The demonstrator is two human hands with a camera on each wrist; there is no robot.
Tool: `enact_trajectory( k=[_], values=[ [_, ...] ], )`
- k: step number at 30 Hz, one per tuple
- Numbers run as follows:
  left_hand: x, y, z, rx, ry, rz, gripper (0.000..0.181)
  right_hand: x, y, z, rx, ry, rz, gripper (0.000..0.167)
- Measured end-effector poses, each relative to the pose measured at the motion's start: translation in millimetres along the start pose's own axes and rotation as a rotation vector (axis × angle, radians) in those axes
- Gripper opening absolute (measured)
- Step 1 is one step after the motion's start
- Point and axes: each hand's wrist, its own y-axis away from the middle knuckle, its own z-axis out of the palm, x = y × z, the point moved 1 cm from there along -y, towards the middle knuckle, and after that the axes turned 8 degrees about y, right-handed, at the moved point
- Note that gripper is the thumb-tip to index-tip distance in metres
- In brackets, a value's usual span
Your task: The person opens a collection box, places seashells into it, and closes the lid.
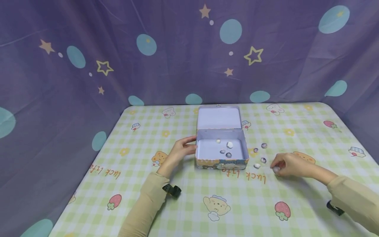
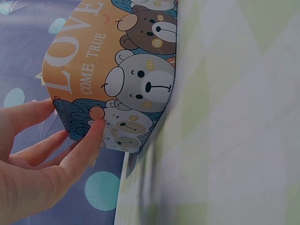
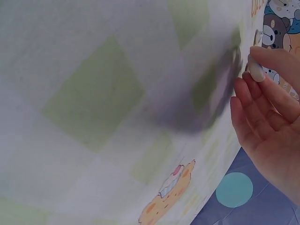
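An open tin box [image 1: 221,165] with cartoon bears on its outside stands on the table, its lid [image 1: 219,118] tipped back. Several small seashells [image 1: 229,144] lie on its pale floor. My left hand [image 1: 177,152] touches the box's left side with fairly straight fingers; in the left wrist view, the fingertips [image 2: 97,125] rest against the printed wall. To the right of the box, my right hand [image 1: 288,164] pinches a pale seashell [image 3: 256,69] between thumb and fingers, just above the cloth. Between that hand and the box lie several loose seashells [image 1: 263,160].
A green-and-white checked tablecloth [image 1: 183,210] with printed fruit, animals and lettering covers the table. Behind and to the left hangs a purple curtain [image 1: 177,75] with stars and teal ovals. A dark band [image 1: 172,190] sits at the left sleeve.
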Motion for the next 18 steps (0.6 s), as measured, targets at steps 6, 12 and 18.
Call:
enact_trajectory(
  k=[6,12,18],
  values=[
    [13.0,7.8,4.2,-0.042,-0.010,-0.004,0.049,-4,-4.0,-4,-0.018,0.001,0.044,0.020],
    [20.9,13.5,8.0,-0.044,-0.022,0.004,0.048,-5,-9.0,-7,-0.009,0.059,0.096,0.021],
    [20.1,13.0,6.7,-0.052,-0.019,0.002,0.049,-8,-15.2,-11,0.010,0.034,0.059,0.023]
  ],
)
